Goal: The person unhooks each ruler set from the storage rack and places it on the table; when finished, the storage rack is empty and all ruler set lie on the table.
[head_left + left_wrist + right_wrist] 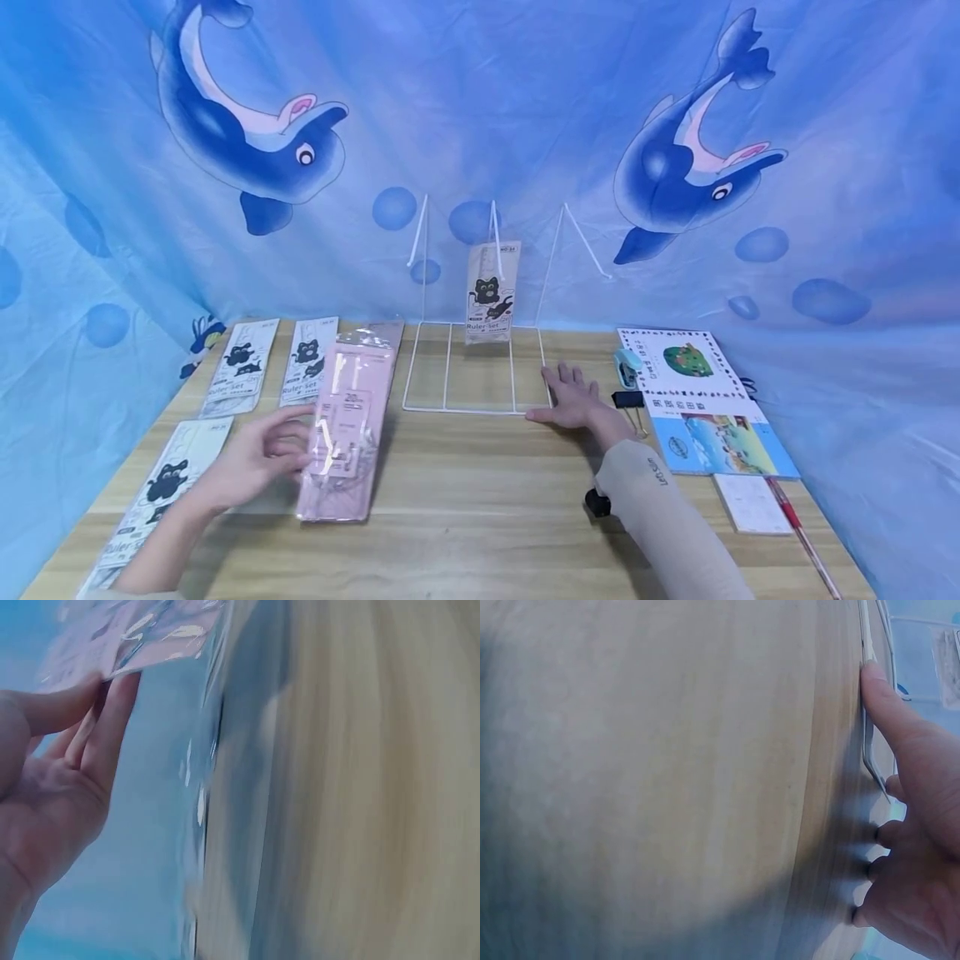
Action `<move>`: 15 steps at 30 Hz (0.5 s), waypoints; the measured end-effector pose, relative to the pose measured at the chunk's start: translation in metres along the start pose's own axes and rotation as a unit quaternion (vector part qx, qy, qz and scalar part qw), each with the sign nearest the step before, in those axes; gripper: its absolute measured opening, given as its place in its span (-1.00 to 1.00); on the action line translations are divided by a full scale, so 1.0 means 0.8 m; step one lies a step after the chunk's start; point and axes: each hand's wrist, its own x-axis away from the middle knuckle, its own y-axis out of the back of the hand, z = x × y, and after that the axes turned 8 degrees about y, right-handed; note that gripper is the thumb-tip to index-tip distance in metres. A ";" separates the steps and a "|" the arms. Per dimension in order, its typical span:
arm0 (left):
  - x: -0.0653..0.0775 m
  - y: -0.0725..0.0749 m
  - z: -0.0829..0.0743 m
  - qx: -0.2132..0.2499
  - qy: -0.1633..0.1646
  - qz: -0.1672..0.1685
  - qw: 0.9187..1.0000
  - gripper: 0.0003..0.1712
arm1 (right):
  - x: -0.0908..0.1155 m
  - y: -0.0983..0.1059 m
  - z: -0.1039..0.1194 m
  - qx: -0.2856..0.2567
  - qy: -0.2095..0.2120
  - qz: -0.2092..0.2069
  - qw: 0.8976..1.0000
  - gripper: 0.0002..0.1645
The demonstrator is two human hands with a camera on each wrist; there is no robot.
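Observation:
My left hand pinches the left edge of a pink ruler set in a clear plastic sleeve. Thumb and fingers meet at the sleeve's edge in the left wrist view, where the pink ruler set shows only in part. My right hand lies with spread fingers at the front right corner of a white wire display rack. In the right wrist view its thumb touches the rack's wire. A packaged ruler set with black cats hangs on the rack's middle hook.
Cat-printed ruler sets lie along the table's left side, one near my left forearm. At right are booklets, a mint stapler, black binder clips, a small pad and a red pen.

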 end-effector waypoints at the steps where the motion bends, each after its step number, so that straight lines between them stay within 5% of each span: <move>1: 0.006 0.010 0.004 0.006 0.009 0.009 1.000 -0.17 | 0.000 0.002 0.000 -0.001 -0.001 0.000 1.000 0.20; 8: 0.048 0.068 0.038 0.045 0.063 0.078 0.994 -0.20 | -0.001 -0.001 -0.002 0.002 0.000 0.002 1.000 0.20; 15: 0.075 0.092 0.054 0.039 0.165 0.130 0.977 -0.25 | -0.002 0.001 -0.003 0.001 -0.001 0.003 1.000 0.22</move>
